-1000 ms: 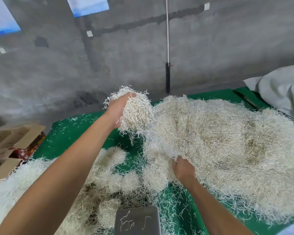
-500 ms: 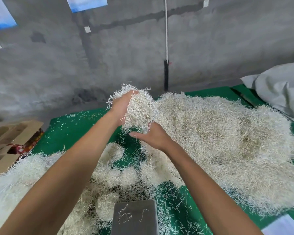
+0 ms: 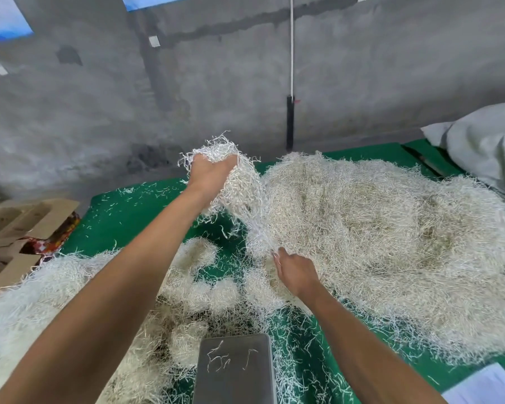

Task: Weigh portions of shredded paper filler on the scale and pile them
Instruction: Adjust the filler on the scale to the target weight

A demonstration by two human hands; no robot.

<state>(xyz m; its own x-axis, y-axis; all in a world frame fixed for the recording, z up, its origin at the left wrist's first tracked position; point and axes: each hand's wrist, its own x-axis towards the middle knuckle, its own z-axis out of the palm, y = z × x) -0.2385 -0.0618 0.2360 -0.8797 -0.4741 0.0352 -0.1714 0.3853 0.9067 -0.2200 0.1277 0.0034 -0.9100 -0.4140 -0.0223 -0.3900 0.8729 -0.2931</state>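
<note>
Looks like a packing workshop or storeroom: a bare grey concrete wall [image 3: 362, 68] is backing a green-covered table [image 3: 134, 217] heaped with loose shredded paper filler [image 3: 376, 243]. Flattened cardboard boxes [image 3: 15, 225] are stacking up at the left edge, and a metal scale [image 3: 235, 371] is sitting at the near side.

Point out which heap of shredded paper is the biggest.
The big heap right of the hands, toward the grey sack. It spreads far wider than the small clumps beyond the scale.
</note>
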